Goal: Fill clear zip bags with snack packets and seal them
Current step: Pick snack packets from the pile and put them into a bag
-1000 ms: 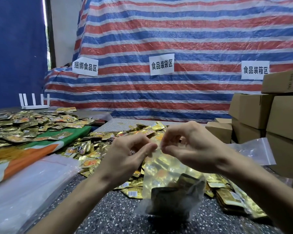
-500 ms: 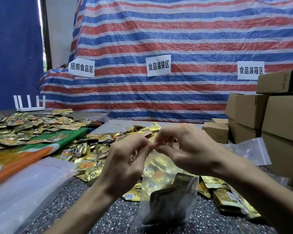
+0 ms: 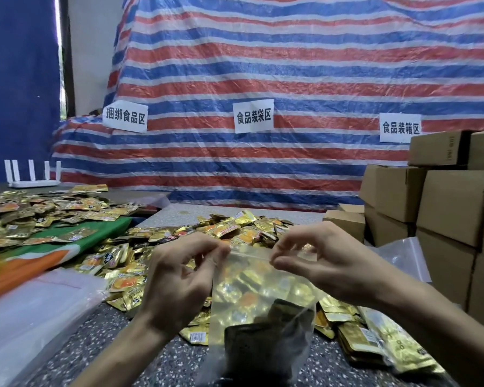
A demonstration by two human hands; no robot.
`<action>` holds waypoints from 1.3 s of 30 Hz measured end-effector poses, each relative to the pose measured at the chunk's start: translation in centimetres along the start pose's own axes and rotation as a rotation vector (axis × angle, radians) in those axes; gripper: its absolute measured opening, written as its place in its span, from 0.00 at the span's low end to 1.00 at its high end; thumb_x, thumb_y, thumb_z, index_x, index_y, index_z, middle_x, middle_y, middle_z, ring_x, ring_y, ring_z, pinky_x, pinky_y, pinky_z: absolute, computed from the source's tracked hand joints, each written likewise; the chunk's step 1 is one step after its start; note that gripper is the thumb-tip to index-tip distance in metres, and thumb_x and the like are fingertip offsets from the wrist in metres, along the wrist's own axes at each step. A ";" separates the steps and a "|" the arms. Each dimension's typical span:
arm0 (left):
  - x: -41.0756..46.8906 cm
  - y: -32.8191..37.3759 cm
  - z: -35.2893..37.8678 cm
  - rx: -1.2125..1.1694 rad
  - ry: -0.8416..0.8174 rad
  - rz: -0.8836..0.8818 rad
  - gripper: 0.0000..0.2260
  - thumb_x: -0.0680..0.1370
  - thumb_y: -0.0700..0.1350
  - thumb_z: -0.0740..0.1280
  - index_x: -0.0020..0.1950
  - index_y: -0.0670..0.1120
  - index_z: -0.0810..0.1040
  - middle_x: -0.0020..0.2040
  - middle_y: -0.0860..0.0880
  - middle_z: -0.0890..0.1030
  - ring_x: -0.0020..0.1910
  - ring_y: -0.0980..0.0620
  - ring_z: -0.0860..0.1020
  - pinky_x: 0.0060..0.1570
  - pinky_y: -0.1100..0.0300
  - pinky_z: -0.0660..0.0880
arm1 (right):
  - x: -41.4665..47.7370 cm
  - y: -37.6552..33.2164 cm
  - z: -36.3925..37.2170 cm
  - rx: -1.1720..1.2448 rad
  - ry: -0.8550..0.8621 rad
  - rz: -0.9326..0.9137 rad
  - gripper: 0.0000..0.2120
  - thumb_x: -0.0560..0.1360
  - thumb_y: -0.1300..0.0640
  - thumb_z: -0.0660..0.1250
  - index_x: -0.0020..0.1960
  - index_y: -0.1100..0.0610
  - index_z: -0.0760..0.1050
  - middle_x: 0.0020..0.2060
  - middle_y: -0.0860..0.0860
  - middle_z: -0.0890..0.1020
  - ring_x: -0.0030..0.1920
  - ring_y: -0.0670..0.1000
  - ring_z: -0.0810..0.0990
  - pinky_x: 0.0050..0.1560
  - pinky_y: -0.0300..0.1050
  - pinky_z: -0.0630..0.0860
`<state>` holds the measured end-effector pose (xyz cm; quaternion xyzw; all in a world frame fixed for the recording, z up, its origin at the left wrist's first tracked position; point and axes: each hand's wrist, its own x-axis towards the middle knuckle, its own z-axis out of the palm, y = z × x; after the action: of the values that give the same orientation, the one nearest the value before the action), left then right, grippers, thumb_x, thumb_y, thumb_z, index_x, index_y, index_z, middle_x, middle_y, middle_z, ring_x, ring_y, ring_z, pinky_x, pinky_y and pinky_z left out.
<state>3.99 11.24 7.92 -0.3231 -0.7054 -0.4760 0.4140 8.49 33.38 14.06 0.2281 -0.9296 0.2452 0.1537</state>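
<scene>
Speckled dark table [image 3: 101,347], striped tarp [image 3: 291,65] walling the back, three paper signs [image 3: 253,116] on it. Bare tabletop shows only near your front edge. Your left hand [image 3: 176,277] and right hand [image 3: 327,261] each pinch the top strip of the clear zip bag [image 3: 252,291], held upright between them, dark and gold packets inside. Loose snack packets [image 3: 235,230] heaped just behind it. Cardboard boxes [image 3: 444,208] stacked at right, close by your forearm; empty clear bags [image 3: 25,317] lie left; white router [image 3: 31,174] far left.

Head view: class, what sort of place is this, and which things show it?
Probably a makeshift food-packing workroom: paper zone signs on a striped tarpaulin, heaps of gold snack packets on the table, and stacked cardboard boxes at the right.
</scene>
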 end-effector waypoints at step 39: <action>0.5 -1.8 -0.4 -0.025 -0.039 -0.087 0.06 0.75 0.47 0.69 0.39 0.51 0.83 0.35 0.57 0.83 0.35 0.60 0.80 0.34 0.69 0.73 | -4.9 4.4 -1.7 0.122 0.176 0.011 0.13 0.67 0.41 0.70 0.38 0.49 0.84 0.36 0.41 0.85 0.37 0.42 0.82 0.36 0.32 0.75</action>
<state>2.29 10.30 7.74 -0.3066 -0.7207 -0.4960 0.3751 10.76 39.43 11.82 0.2096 -0.8970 0.3213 0.2194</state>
